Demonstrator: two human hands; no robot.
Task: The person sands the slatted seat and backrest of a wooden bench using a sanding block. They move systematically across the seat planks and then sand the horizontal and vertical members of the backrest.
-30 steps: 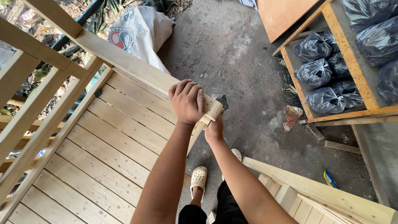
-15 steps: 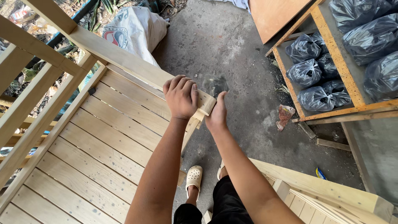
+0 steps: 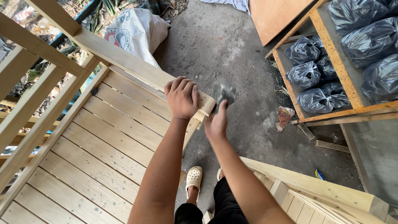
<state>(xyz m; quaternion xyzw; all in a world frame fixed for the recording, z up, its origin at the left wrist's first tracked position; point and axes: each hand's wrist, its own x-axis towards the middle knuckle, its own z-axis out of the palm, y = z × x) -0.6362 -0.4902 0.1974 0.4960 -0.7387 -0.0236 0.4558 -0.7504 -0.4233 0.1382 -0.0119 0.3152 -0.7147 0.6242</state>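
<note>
Your left hand (image 3: 182, 97) lies palm down over the end of the wooden rail (image 3: 124, 62), fingers curled over its top face and clamping it near the corner where it meets the slatted panel (image 3: 103, 149). Your right hand (image 3: 216, 124) is clenched around the handle of a hammer (image 3: 223, 92), whose grey head shows blurred just beyond the rail's cut end, close to it but apart as far as the blur lets you tell. This reads as the striking step, driving the rail's end home or setting a fastener at that corner; which of the two cannot be told, since no nail shows. The next blow calls for you to bring the head square onto the end face, clear of the left fingers, which sit just beside the strike point. The rail's long axis runs from the upper left down to the right, its free end pointing toward the hammer and the concrete floor (image 3: 232, 45). The hammer's handle runs up from your fist, the head pointing away from you. A pale sandal (image 3: 193, 178) stands on the floor below.
</note>
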